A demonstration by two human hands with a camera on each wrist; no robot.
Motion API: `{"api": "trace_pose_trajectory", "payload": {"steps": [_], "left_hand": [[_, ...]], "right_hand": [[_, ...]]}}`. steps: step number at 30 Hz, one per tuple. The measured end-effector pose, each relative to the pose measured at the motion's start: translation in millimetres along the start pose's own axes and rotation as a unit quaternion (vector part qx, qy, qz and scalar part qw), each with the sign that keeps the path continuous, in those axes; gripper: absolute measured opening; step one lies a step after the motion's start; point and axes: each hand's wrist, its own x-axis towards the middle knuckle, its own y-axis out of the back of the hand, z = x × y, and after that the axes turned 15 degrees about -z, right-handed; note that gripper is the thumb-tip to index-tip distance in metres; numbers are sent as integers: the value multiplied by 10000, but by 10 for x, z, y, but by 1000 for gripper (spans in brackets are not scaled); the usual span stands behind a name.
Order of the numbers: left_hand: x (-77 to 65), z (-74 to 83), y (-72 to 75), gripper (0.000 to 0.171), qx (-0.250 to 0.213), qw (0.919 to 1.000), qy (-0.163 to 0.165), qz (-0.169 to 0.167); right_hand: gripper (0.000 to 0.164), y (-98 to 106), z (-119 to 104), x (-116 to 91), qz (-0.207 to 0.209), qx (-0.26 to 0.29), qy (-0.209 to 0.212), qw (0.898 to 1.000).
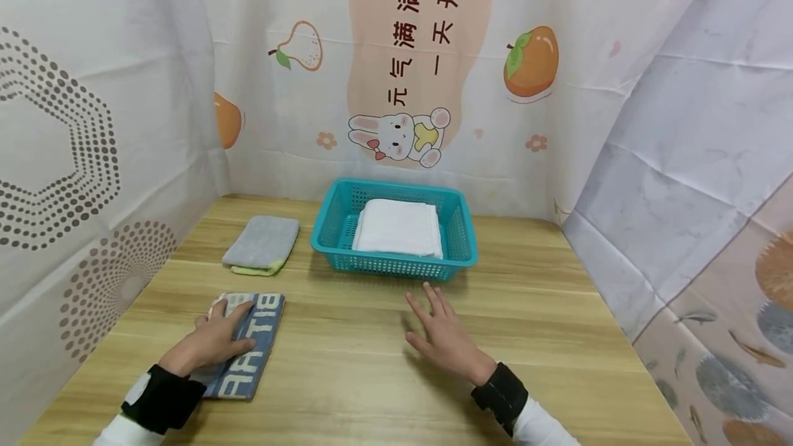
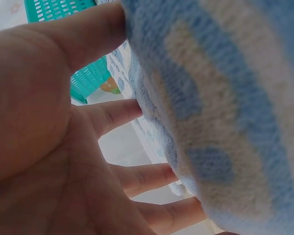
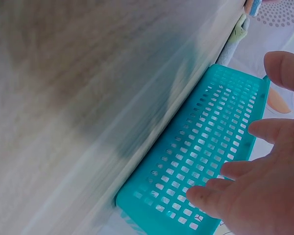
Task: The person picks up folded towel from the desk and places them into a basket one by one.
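In the head view my left hand (image 1: pixel 213 338) rests on a folded blue and white towel with lettering (image 1: pixel 252 344), on the left of the table. The left wrist view shows its fairly straight fingertips touching the towel's patterned terry cloth (image 2: pixel 210 137). My right hand (image 1: pixel 447 337) is over the table in front of the basket, fingers spread, holding nothing. A teal perforated basket (image 1: pixel 396 263) stands at the back, with a folded white towel (image 1: pixel 398 226) lying in it. The right wrist view has the basket's holed side (image 3: pixel 196 152) just beyond the right hand's fingers (image 3: pixel 267 131).
A folded grey cloth (image 1: pixel 263 243) with a yellow-green edge lies left of the basket, behind the blue towel. The wooden table (image 1: pixel 347 370) meets printed curtains (image 1: pixel 279 102) at the back and on both sides.
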Motion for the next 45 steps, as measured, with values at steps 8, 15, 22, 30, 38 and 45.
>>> {"api": "trace_pose_trajectory", "payload": {"steps": [8, 15, 22, 30, 38, 45], "left_hand": [[66, 29, 4, 81, 60, 10000, 47, -14], [82, 79, -13, 80, 65, 9999, -64, -72], [78, 132, -45, 79, 149, 9997, -186, 15], [23, 151, -76, 82, 153, 9999, 20, -30], [5, 138, -93, 84, 188, 9998, -50, -37], [10, 158, -72, 87, 201, 9996, -188, -20]], "right_hand": [[70, 35, 9, -12, 2, -89, 5, 10000], [70, 33, 18, -41, -95, 2, -68, 9999], [70, 22, 12, -52, -37, 3, -33, 10000], [69, 27, -25, -23, -85, -17, 57, 9999], [68, 7, -18, -20, -158, -23, 81, 9998], [69, 35, -7, -23, -150, -40, 28, 9999]]}}
